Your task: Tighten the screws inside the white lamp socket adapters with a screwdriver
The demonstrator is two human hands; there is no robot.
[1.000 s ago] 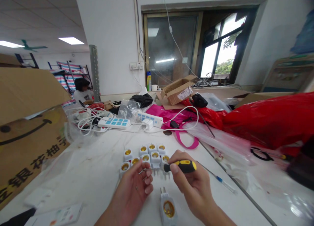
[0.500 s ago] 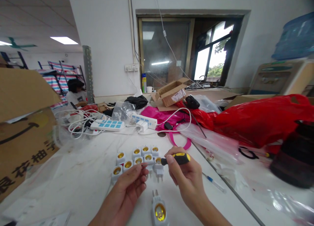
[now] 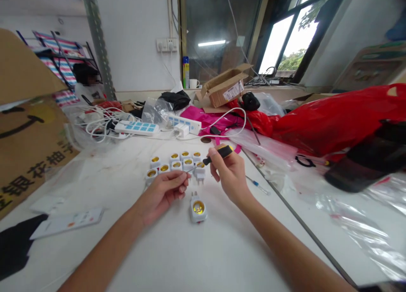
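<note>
My right hand (image 3: 229, 169) grips a screwdriver (image 3: 222, 153) by its black and yellow handle, the shaft pointing left. The fingers of my left hand (image 3: 168, 185) are pinched at the screwdriver's tip; anything small between them is too hidden to make out. Behind my hands stand several white plug-in lamp sockets (image 3: 164, 168) with gold-coloured insides, grouped together. One separate socket (image 3: 198, 209) lies nearer to me, between my forearms, its prongs pointing away from me.
Power strips (image 3: 136, 128) and tangled white cables lie at the back left. A cardboard box (image 3: 28, 156) stands at the left. Red plastic bags (image 3: 342, 118) and a dark jug (image 3: 364, 161) are at the right. A blue-tipped tool (image 3: 257, 184) lies beside my right hand. A person (image 3: 89, 83) is in the background.
The view has tilted downward, so the table's things sit higher in the picture. The screwdriver is angled more steeply, its tip still at my left fingers.
</note>
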